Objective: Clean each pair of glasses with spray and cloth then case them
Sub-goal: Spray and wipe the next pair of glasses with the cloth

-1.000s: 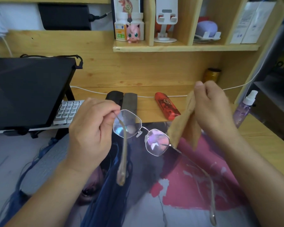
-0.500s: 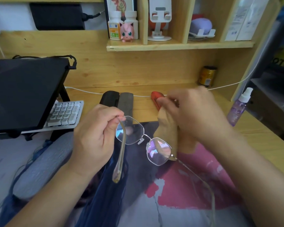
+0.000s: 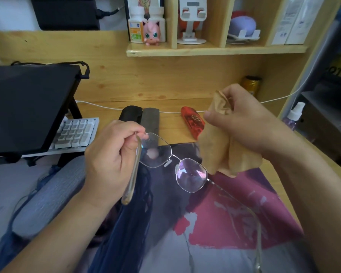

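left hand (image 3: 108,164): fingers pinch glasses (image 3: 173,163) at the left hinge, above the mat (image 3: 234,213) | right hand (image 3: 242,123): closed on bunched cloth (image 3: 220,146), just right of glasses | spray (image 3: 292,118): far right of glasses

The glasses (image 3: 173,164) have a thin, shiny metal frame, clear glossy lenses with droplets on one, and translucent plastic temple tips. The cloth (image 3: 222,146) is tan, soft and matt, crumpled. The desk (image 3: 173,127) is smooth light wood. The red case (image 3: 193,123) looks glossy.
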Demonstrator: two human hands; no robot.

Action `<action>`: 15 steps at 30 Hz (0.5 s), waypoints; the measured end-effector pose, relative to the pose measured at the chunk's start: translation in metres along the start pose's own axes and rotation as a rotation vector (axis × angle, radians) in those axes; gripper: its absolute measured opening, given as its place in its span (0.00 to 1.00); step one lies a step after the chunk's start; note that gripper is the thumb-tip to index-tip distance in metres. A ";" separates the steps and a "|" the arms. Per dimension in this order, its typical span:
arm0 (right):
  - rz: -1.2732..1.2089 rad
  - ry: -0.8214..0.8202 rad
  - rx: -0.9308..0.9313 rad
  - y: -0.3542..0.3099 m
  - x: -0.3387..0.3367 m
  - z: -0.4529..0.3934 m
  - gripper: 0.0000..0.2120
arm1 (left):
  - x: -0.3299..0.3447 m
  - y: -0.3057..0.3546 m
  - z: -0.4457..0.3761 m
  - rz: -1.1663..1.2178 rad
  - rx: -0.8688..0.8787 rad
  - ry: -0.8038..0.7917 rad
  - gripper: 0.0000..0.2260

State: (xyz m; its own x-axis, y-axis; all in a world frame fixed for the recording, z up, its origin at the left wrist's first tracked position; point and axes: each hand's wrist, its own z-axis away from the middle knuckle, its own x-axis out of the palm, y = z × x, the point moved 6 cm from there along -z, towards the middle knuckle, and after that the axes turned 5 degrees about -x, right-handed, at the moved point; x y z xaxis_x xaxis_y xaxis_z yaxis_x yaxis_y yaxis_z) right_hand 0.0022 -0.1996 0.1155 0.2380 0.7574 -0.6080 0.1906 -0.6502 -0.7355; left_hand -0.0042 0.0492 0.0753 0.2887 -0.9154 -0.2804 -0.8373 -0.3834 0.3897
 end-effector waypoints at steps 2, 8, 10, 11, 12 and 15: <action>-0.218 0.024 -0.019 0.002 -0.002 -0.002 0.13 | 0.000 -0.001 -0.001 0.007 -0.011 0.011 0.08; -0.574 -0.093 -0.153 -0.009 0.026 0.011 0.09 | -0.002 -0.004 0.000 -0.006 -0.028 0.027 0.08; -0.585 -0.357 -0.212 -0.015 0.043 0.024 0.08 | -0.005 -0.008 -0.001 -0.043 -0.033 0.050 0.06; -0.560 -0.491 -0.246 -0.018 0.049 0.031 0.07 | -0.006 -0.009 -0.002 -0.067 -0.033 0.062 0.06; -0.529 -0.589 -0.275 -0.019 0.052 0.038 0.09 | -0.009 -0.010 -0.003 -0.087 -0.028 0.074 0.05; -0.565 -0.527 -0.229 -0.013 0.053 0.035 0.23 | -0.016 -0.007 -0.006 -0.174 0.000 0.135 0.09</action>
State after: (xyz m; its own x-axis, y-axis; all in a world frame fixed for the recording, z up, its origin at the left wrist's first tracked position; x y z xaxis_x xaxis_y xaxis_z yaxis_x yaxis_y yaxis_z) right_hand -0.0213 -0.1489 0.0821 -0.4225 0.8667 -0.2652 0.3518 -0.1128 -0.9292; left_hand -0.0007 0.0662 0.0822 0.4881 -0.8437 -0.2235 -0.7695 -0.5368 0.3460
